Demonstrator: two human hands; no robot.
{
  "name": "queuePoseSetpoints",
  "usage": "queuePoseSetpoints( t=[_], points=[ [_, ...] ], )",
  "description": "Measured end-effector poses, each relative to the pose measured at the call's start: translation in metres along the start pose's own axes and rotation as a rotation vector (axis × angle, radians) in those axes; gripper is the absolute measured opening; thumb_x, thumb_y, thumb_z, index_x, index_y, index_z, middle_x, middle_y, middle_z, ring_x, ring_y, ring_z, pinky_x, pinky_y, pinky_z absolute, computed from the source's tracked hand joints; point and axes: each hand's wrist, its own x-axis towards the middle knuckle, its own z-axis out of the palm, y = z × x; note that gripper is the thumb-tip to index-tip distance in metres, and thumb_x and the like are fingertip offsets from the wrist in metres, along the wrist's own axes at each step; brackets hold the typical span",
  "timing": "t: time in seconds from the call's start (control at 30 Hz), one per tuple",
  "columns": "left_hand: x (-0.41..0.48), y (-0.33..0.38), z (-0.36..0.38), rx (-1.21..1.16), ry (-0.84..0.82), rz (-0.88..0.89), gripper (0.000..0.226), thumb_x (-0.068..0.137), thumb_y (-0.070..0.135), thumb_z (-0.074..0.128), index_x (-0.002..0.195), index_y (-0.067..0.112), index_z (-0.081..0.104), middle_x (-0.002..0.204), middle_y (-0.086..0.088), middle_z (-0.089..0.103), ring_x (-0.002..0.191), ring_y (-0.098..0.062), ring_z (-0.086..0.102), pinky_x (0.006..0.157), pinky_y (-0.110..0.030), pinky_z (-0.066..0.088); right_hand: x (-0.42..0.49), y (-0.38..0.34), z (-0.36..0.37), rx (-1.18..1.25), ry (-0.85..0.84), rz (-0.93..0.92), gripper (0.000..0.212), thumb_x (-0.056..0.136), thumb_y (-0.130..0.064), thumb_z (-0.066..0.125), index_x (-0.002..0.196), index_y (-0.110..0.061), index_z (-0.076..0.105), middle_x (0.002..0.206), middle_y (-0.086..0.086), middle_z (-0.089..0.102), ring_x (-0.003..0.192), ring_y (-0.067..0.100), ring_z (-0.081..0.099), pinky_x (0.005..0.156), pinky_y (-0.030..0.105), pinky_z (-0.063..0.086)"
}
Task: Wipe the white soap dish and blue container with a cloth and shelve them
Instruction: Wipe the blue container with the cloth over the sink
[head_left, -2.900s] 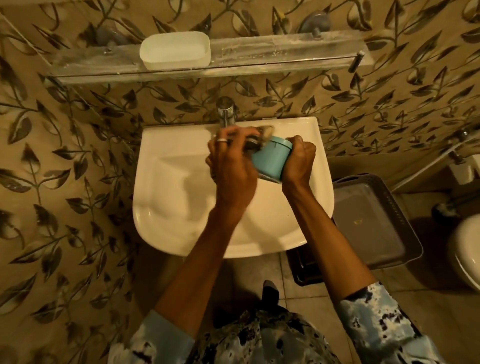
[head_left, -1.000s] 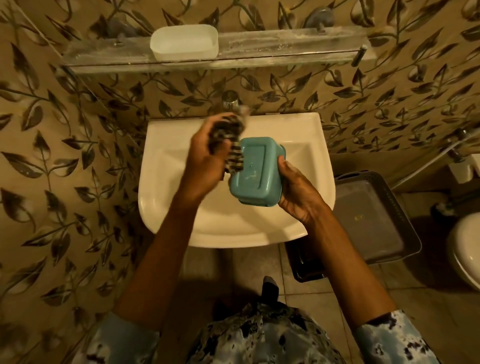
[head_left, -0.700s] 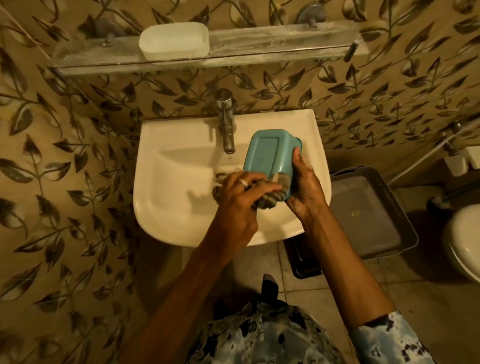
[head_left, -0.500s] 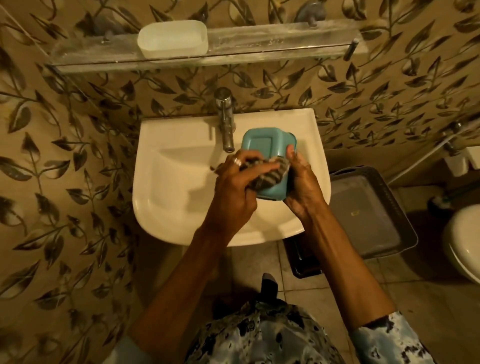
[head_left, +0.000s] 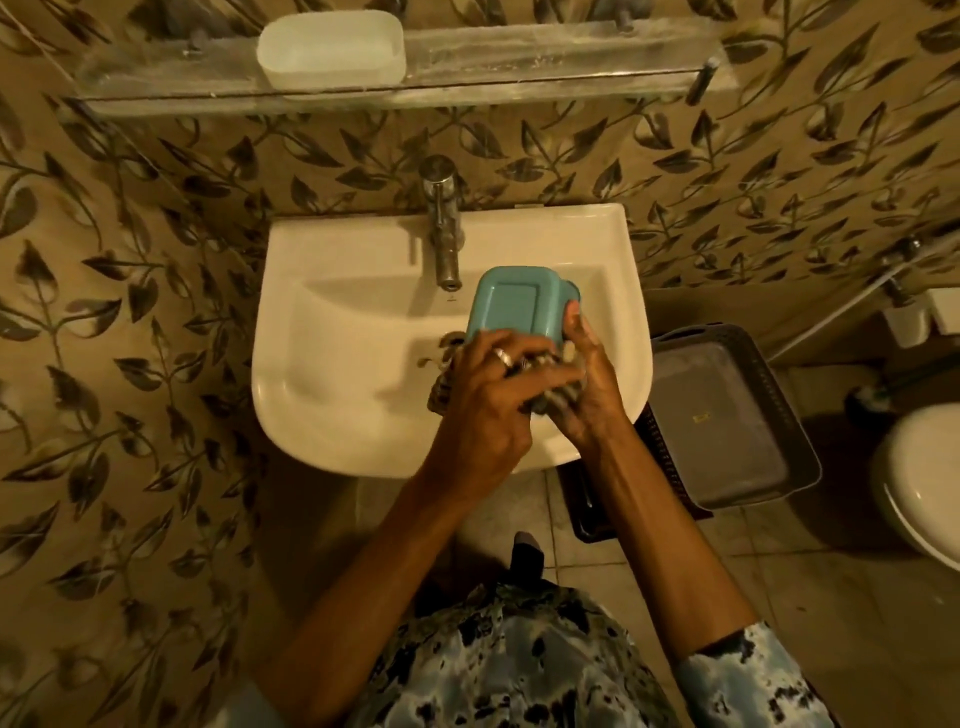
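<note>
Head camera looks steeply down (wide-angle) onto the nearby sink (head_left: 337, 415), facing the wall (head_left: 156, 208).

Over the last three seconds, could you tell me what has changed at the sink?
The blue container was turned base-up, and the left hand moved the cloth down to its near end. The right hand still holds it; the white soap dish stayed on the shelf.

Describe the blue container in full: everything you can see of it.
The blue container is a teal rectangular tub with rounded corners, seemingly plastic. Its base is turned toward the camera and shows a recessed rectangular panel, and a flared rim peeks out at its far right. It is held over the sink, just below the tap. The right hand grips its right side, and the left hand presses a striped cloth against its near end.
</note>
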Motion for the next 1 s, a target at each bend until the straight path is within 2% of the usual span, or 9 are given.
queuePoseSetpoints(
  t=[0.07, 0.13, 0.2, 0.4, 0.53, 0.63, 0.77, 0.87, 1.0],
  points=[
    [0.029, 0.004, -0.006, 0.038, 0.005, -0.031, 0.047, 0.074, 0.008, 0.039, 0.107, 0.017, 0.071, 0.113, -0.013, 0.063, 0.111, -0.03, 0.049, 0.092, -0.049, 0.044, -0.003, 0.005, 0.005, -0.065, 0.062, 0.006, 0.054, 0.085, -0.041, 0.059, 0.127, -0.008, 0.055, 0.117, 0.015, 0.064, 0.109, 0.029, 0.062, 0.092, 0.042, 0.053],
    [0.064, -0.006, -0.016, 0.051, 0.003, -0.097, 0.048, 0.075, 0.001, 0.042, 0.106, 0.023, 0.071, 0.113, -0.008, 0.061, 0.108, -0.029, 0.051, 0.092, -0.048, 0.043, -0.003, 0.011, 0.006, -0.05, 0.053, 0.021, 0.039, 0.086, -0.038, 0.058, 0.116, -0.013, 0.06, 0.106, 0.01, 0.068, 0.096, 0.024, 0.066, 0.081, 0.038, 0.057],
    [0.086, -0.024, -0.025, -0.025, -0.007, -0.154, 0.055, 0.071, -0.01, 0.044, 0.104, 0.027, 0.069, 0.111, -0.001, 0.06, 0.106, -0.021, 0.051, 0.094, -0.043, 0.044, -0.004, 0.009, 0.007, -0.019, 0.061, 0.024, 0.046, 0.087, -0.043, 0.054, 0.121, -0.013, 0.06, 0.109, 0.01, 0.068, 0.094, 0.023, 0.068, 0.077, 0.037, 0.058],
    [0.049, -0.046, -0.012, -0.254, 0.08, -0.279, 0.052, 0.073, -0.014, 0.04, 0.109, 0.016, 0.061, 0.116, -0.001, 0.057, 0.115, -0.014, 0.053, 0.104, -0.033, 0.043, -0.003, 0.009, -0.001, 0.056, 0.127, -0.009, 0.069, 0.083, -0.052, 0.054, 0.137, -0.009, 0.049, 0.136, 0.021, 0.053, 0.117, 0.034, 0.058, 0.089, 0.044, 0.054],
    [0.011, -0.027, 0.004, -0.202, 0.071, -0.304, 0.059, 0.068, -0.018, 0.043, 0.107, 0.021, 0.065, 0.123, -0.002, 0.047, 0.117, -0.018, 0.043, 0.1, -0.023, 0.042, -0.002, 0.003, -0.01, 0.14, 0.165, -0.032, 0.072, 0.081, -0.053, 0.051, 0.138, -0.009, 0.047, 0.133, 0.019, 0.056, 0.114, 0.031, 0.059, 0.094, 0.045, 0.053],
    [-0.007, -0.009, 0.013, -0.082, 0.023, -0.287, 0.062, 0.063, -0.01, 0.046, 0.107, 0.029, 0.064, 0.124, 0.007, 0.047, 0.118, -0.021, 0.038, 0.094, -0.036, 0.046, -0.001, 0.004, -0.014, 0.13, 0.186, -0.015, 0.064, 0.088, -0.054, 0.044, 0.132, -0.008, 0.052, 0.114, 0.016, 0.067, 0.1, 0.027, 0.067, 0.088, 0.043, 0.056],
    [0.019, -0.011, 0.016, 0.015, -0.039, -0.198, 0.047, 0.077, 0.0, 0.053, 0.115, 0.026, 0.063, 0.126, 0.0, 0.053, 0.115, -0.021, 0.041, 0.096, -0.026, 0.031, -0.002, 0.01, -0.014, 0.066, 0.176, -0.029, 0.055, 0.091, -0.049, 0.045, 0.126, -0.008, 0.056, 0.105, 0.011, 0.071, 0.092, 0.022, 0.07, 0.077, 0.035, 0.059],
    [0.051, -0.025, 0.011, -0.032, -0.036, -0.227, 0.049, 0.079, 0.0, 0.049, 0.118, 0.029, 0.06, 0.124, 0.0, 0.051, 0.113, -0.022, 0.043, 0.095, -0.035, 0.036, -0.003, 0.016, -0.009, 0.002, 0.156, -0.044, 0.062, 0.077, -0.051, 0.057, 0.124, -0.011, 0.057, 0.109, 0.013, 0.068, 0.094, 0.025, 0.068, 0.083, 0.04, 0.058],
    [0.049, -0.048, 0.008, -0.139, -0.046, -0.305, 0.058, 0.077, -0.001, 0.038, 0.12, 0.033, 0.057, 0.123, 0.003, 0.049, 0.112, -0.021, 0.042, 0.098, -0.045, 0.04, -0.001, 0.022, -0.009, 0.016, 0.208, -0.051, 0.068, 0.081, -0.051, 0.054, 0.134, -0.009, 0.05, 0.126, 0.019, 0.06, 0.108, 0.032, 0.062, 0.095, 0.05, 0.051]
  ],
)
